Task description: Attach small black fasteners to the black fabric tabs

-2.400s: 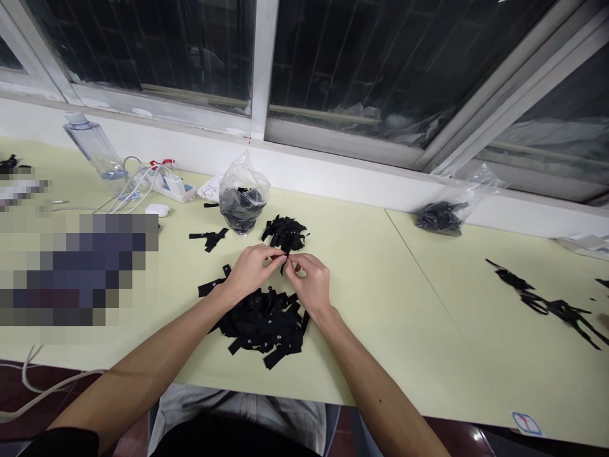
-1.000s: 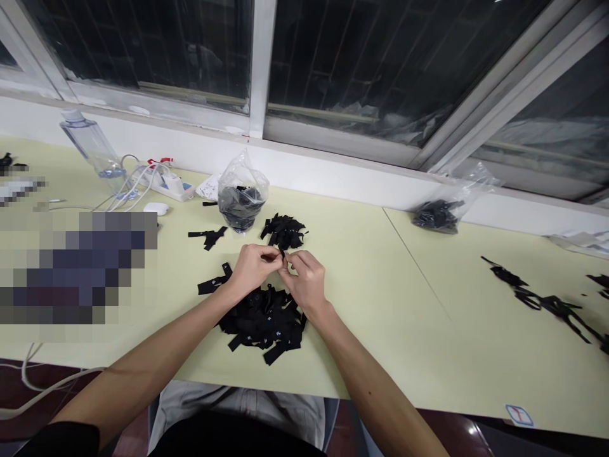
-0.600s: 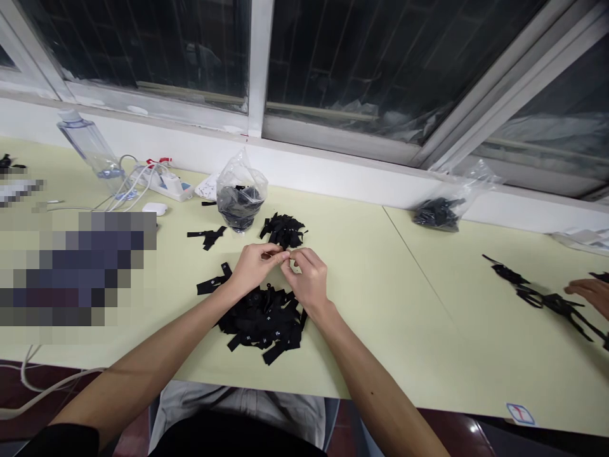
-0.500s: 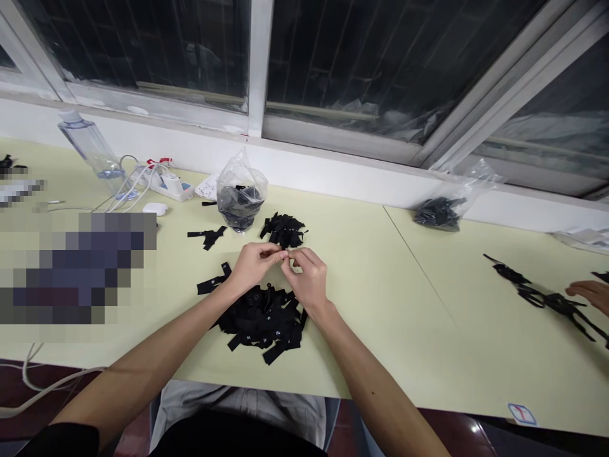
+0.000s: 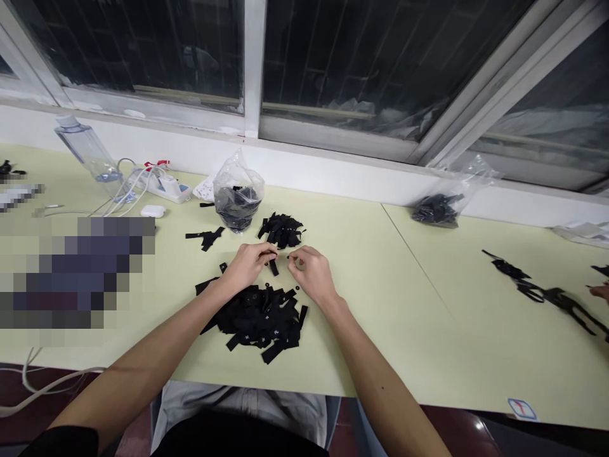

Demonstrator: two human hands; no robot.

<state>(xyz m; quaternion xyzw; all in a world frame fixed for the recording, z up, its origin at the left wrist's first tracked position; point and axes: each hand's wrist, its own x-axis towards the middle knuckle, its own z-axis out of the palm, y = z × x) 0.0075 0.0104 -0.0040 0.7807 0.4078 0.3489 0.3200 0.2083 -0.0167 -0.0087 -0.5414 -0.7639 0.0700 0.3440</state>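
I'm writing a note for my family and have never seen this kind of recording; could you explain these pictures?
There is no machine here: a person works with two bare hands. Every picture comes from one camera worn on the head, looking forward and down.

On the pale table lie a large pile of black strips and, beyond it, a smaller black pile. Behind stand a clear bag of black pieces and a bottle.

The left hand holds a black strip. The right hand seems to pinch a dark bit, too small to name.
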